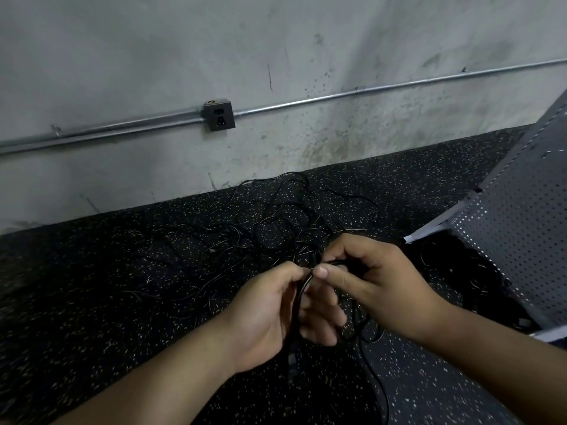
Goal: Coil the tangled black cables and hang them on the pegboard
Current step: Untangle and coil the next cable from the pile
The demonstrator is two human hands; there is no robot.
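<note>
While the left hand [270,314] curls its fingers round a few gathered loops of black cable [298,299], the right hand [371,277] pinches the top of the same loops between thumb and forefinger, both hands meeting just left of the grey pegboard [515,228], which leans tilted over the speckled rubber floor [122,271]. Left of the pegboard and beyond the hands, the tangled cables [285,216] sprawl loose over that floor up to the foot of the concrete wall [276,41]. Farther left of the pegboard, a dark wall socket [218,115] sits on a metal conduit [337,95] running along the wall.
</note>
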